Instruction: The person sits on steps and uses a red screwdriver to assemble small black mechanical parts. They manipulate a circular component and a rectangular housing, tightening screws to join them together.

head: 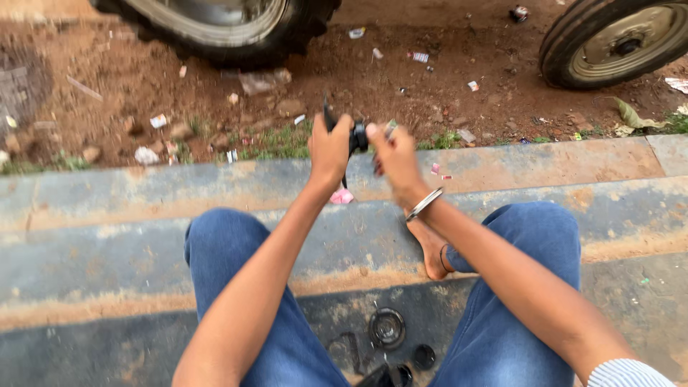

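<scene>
Two dark rubber tyres (215, 29) are cut off by the top edge, standing on littered red dirt beyond worn grey concrete steps (93, 215) that leave open room on either side of the blue-jeaned knees. Above the upper step's far edge, the left hand (330, 147) is closed around a small black part (358, 136), while the right hand (394, 158), blurred, pinches its other side, the part mostly hidden. A round black ring (387, 328) and a smaller black cap (423, 356) lie on the lowest step between the legs.

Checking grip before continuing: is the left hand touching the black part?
Touching. The head view shows the left hand closed around the black part, no gap visible.
</scene>
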